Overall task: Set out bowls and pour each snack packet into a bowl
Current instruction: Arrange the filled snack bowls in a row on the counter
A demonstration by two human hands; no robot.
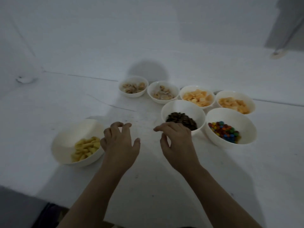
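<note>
Bowls are all out on the white table, and every one has a snack in it. I count seven. Two bowls at the back hold pale nutty bits. Next to them, two bowls hold orange chips. In front of those sit a bowl of dark seeds and a bowl of colored candies. One bowl of yellow puffs sits apart, on the left.

No snack packets show anywhere, so I think the pouring is done, or close to it. Maybe the puffs bowl needs to go next to the others.

Both hands hold nothing. The left hand hangs over the table just beside the puffs bowl, fingers loosely bent. The right hand hangs by the near edge of the seeds bowl, fingers loosely bent too. The hands are apart, with bare table between them.

It is dim here. Nothing sits between the puffs bowl and the rest.
</note>
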